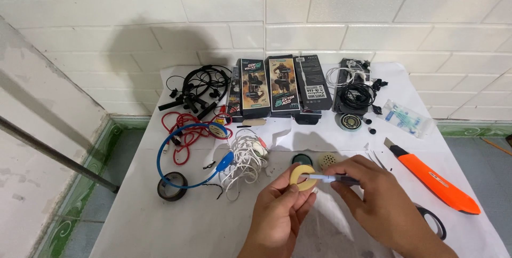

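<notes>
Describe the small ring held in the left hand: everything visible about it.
The ring is a small pale-yellow band, likely foam or soft plastic, with an open centre. The left hand pinches it upright between thumb and fingers, above the white table. The tip of a slim light-blue pen-like tool, held by the right hand, touches its rim. Its lower edge is hidden.
</notes>
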